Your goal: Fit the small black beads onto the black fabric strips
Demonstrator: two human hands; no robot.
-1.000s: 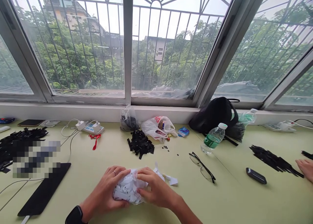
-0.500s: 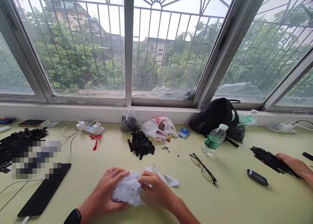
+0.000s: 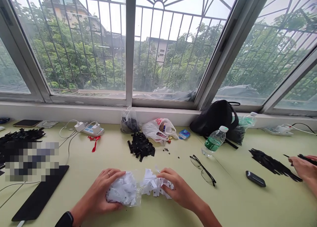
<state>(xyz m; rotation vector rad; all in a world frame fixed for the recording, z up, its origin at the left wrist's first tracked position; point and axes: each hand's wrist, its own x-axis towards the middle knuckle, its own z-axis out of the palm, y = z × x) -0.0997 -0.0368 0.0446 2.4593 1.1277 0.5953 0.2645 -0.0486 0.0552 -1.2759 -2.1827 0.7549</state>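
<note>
Cupping the clear bag [image 3: 123, 189], full of white slips [image 3: 117, 186]: left hand [image 3: 100, 190] is clamped on its L side, fingers over top, thumb along near edge. Bag s/b light, soft & squashy, prob. a bit slippery, not fragile; best hold = broad grip round the full belly, since the slack plastic on its R likely just folds. Bag sits in L palm, R edge facing right hand [image 3: 170, 184], w/ loose slips [image 3: 150, 184] in between. Right hand's fingers & thumb curve over R end of those, tips a bit apart; can't tell if any are pinched. Loose ones look thin, v. light, prob. easy to scatter; pinch several at once. Black strip pile [image 3: 141, 146] beyond both hands; glasses [image 3: 203, 171] R of right hand, not touching.
</note>
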